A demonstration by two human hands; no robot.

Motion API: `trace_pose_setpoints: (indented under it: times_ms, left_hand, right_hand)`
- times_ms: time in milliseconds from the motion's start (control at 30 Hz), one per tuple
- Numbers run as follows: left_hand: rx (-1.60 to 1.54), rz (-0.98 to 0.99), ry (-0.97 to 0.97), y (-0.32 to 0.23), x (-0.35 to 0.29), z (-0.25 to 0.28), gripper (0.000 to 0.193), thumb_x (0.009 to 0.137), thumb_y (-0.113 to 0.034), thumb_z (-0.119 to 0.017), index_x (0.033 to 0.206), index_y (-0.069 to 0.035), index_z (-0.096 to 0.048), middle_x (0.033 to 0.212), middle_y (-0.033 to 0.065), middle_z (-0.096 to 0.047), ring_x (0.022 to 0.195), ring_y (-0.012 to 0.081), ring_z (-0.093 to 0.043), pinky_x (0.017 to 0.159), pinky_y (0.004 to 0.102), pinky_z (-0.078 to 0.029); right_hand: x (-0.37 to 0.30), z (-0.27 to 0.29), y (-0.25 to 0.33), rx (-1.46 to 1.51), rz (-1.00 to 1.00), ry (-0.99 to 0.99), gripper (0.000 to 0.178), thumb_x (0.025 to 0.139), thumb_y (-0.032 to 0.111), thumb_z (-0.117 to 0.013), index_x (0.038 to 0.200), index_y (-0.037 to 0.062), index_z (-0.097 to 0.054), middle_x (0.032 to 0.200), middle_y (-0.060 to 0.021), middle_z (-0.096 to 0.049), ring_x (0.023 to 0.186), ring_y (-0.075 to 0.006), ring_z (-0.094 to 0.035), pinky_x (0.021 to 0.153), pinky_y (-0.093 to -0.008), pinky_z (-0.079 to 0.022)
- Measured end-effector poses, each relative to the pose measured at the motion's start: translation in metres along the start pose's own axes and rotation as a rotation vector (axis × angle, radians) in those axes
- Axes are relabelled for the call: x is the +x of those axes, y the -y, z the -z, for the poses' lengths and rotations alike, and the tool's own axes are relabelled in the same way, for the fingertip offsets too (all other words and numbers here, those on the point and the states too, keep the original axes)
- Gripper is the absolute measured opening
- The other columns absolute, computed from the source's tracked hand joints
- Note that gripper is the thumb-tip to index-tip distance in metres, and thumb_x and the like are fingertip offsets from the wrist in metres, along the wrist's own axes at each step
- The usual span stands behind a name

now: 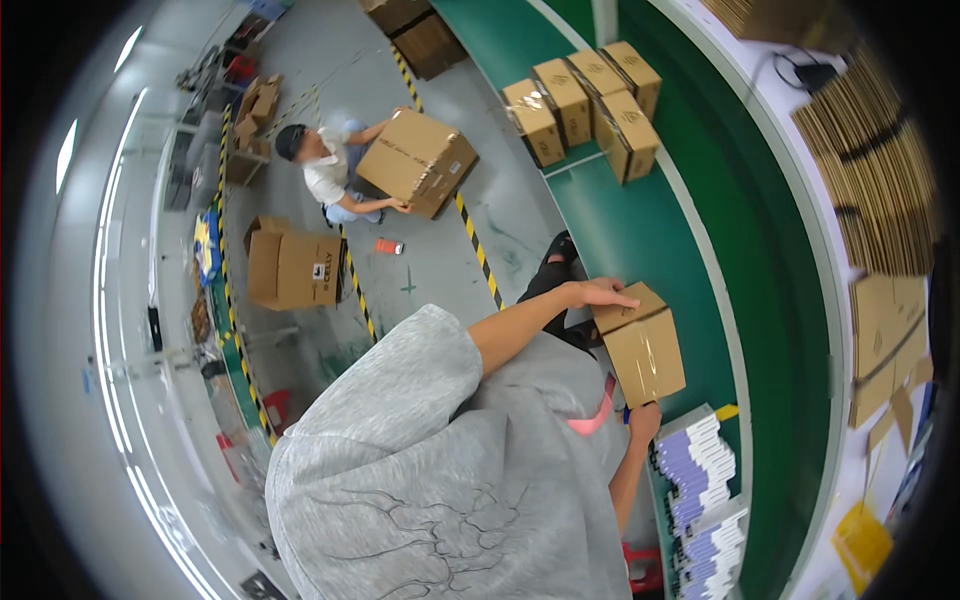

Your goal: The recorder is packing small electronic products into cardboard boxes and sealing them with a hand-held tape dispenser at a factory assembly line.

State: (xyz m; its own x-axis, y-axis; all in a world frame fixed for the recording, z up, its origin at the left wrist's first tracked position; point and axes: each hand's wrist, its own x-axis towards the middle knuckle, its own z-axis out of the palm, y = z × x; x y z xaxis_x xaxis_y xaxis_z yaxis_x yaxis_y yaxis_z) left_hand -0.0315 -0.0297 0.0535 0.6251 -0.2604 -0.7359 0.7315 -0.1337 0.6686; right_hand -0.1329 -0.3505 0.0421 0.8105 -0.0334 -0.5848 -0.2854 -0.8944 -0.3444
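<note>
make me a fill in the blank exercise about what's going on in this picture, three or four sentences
1. The left hand rests on the far top edge of a small taped ____ box.
2. That box sits on a surface coloured ____.
3. Farther along the surface stand ____ more taped boxes.
4. On the floor, another person holds a ____ cardboard box.

Missing words: cardboard; green; five; large

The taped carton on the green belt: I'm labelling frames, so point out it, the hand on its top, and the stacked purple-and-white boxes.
taped carton (645, 355), head view, taped side face.
left hand (600, 293), head view, back of hand.
purple-and-white boxes (700, 465), head view, top of stack.
</note>
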Motion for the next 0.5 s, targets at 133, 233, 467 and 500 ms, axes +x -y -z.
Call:
trace_pose_setpoints:
  times_ms: [133, 233, 467, 500]
  left_hand:
    - [-0.202, -0.163, -0.087, -0.019, -0.027, 0.015, 0.062, 0.081, -0.036, -0.079, 0.126, 0.001, -0.057, 0.119, 0.0119, -0.062, 0.113, 0.0206, -0.057, 0.096, 0.0303, -0.044]
    - [-0.362, -0.313, -0.058, -0.036, -0.046, 0.014, 0.048, 0.086, -0.028, -0.075, 0.122, -0.001, -0.059, 0.112, 0.0071, -0.064, 0.102, 0.0159, -0.060, 0.089, 0.0297, -0.047]
    - [0.161, -0.596, -0.362, -0.045, -0.045, -0.012, 0.038, 0.087, -0.022, -0.068, 0.114, 0.003, -0.059, 0.085, 0.0099, -0.066, 0.081, 0.0166, -0.064, 0.069, 0.0348, -0.049]
    - [0.276, -0.588, -0.398, -0.041, -0.042, -0.014, 0.037, 0.086, -0.023, -0.067, 0.112, 0.002, -0.060, 0.082, 0.0110, -0.065, 0.078, 0.0210, -0.064, 0.067, 0.0370, -0.049]
  right_hand:
    - [0.032, 0.008, 0.013, -0.045, 0.078, -0.071, 0.045, 0.093, 0.034, -0.055, 0.114, -0.0057, -0.060, 0.103, -0.0289, -0.066, 0.100, -0.0461, -0.062, 0.083, -0.0513, -0.049]
    - [0.050, 0.019, 0.032, -0.054, 0.101, -0.183, 0.039, 0.094, 0.024, -0.056, 0.118, -0.0064, -0.056, 0.101, -0.0284, -0.065, 0.098, -0.0455, -0.062, 0.084, -0.0505, -0.049]
    - [0.085, 0.025, 0.009, 0.227, 0.447, -0.300, 0.041, 0.088, 0.010, -0.063, 0.124, -0.0046, -0.053, 0.116, -0.0246, -0.061, 0.110, -0.0406, -0.058, 0.096, -0.0452, -0.045]
    - [0.074, 0.030, 0.005, 0.106, 0.422, -0.475, 0.042, 0.088, 0.012, -0.063, 0.125, -0.0039, -0.052, 0.122, -0.0241, -0.058, 0.117, -0.0403, -0.053, 0.100, -0.0462, -0.042]
